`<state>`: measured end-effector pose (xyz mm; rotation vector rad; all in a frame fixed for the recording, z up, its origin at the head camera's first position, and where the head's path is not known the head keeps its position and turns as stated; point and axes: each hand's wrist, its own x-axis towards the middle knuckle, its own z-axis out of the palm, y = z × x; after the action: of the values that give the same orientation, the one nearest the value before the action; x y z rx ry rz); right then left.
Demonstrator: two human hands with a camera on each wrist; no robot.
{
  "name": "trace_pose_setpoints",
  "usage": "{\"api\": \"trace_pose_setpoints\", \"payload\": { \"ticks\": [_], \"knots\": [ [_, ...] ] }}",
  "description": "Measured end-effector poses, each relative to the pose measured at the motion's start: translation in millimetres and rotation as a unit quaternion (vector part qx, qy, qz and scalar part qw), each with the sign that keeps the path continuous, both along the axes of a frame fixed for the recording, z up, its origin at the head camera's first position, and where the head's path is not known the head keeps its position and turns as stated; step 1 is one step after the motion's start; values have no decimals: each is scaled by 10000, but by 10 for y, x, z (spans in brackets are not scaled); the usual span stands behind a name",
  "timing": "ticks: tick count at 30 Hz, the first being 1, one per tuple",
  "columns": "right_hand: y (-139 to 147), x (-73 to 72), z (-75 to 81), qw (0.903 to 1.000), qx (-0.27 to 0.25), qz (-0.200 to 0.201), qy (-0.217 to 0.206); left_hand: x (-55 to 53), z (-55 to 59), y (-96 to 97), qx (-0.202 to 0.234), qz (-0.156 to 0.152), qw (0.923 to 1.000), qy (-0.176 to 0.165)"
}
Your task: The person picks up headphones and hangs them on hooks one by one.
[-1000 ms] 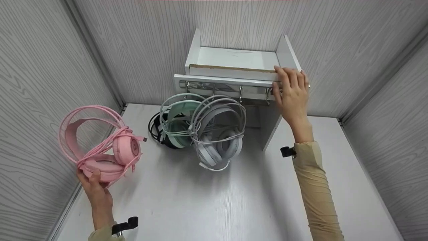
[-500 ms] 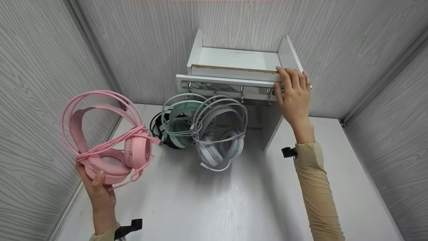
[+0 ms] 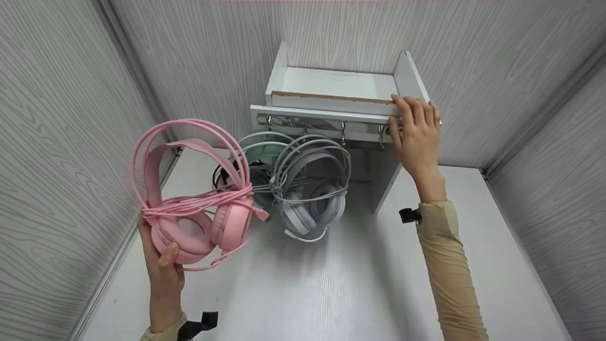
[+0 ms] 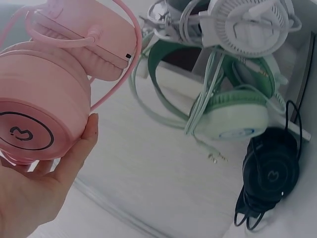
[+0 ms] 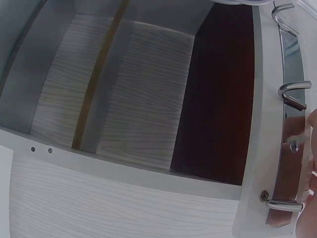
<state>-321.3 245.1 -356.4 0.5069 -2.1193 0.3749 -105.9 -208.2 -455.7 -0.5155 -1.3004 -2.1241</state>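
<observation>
My left hand (image 3: pixel 165 274) holds a pink headset (image 3: pixel 234 225) by one ear cup, its cable wound in a bundle across the band opening. In the left wrist view the thumb lies against the pink headset (image 4: pixel 37 106) near its round logo. My right hand (image 3: pixel 419 137) grips the right end of the white hook rack (image 3: pixel 326 113), fingers over the top edge and thumb at the front. A grey headset (image 3: pixel 296 220) and a mint green headset (image 3: pixel 267 149) hang below the rack's left half. Behind them is a black headset (image 4: pixel 270 168), mostly hidden in the head view.
Metal hooks (image 3: pixel 343 132) with nothing on them show on the rack's right half. Above is a white shelf (image 3: pixel 338 83) with side boards. The white table (image 3: pixel 303 293) spreads below, between wood-grain walls (image 3: pixel 52 118).
My left hand has moved right and slightly toward the rack with the pink headset, which now overlaps the black and green headsets in the head view. My right hand stays on the rack.
</observation>
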Motion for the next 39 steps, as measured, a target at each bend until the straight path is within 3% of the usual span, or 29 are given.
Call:
{"api": "trace_pose_setpoints", "payload": {
  "ticks": [9, 15, 22, 29, 39],
  "knots": [
    [5, 0, 8, 10000, 51, -52, 1, -13, 103, 180, -195, -64, 9998, -55],
    [25, 12, 16, 9998, 126, -135, -97, -15, 159, 323, -264, -167, 9990, -307],
    [14, 15, 9, 9998, 131, -111, -96, -59, 121, 523, -508, -432, 9968, -452],
    [15, 11, 5, 9999, 83, -52, -43, -125, 68, 681, -1267, -243, 9912, -311],
    [18, 14, 7, 9999, 108, -68, -69, -187, 28, 923, -1496, -344, 9877, -305]
  ]
}}
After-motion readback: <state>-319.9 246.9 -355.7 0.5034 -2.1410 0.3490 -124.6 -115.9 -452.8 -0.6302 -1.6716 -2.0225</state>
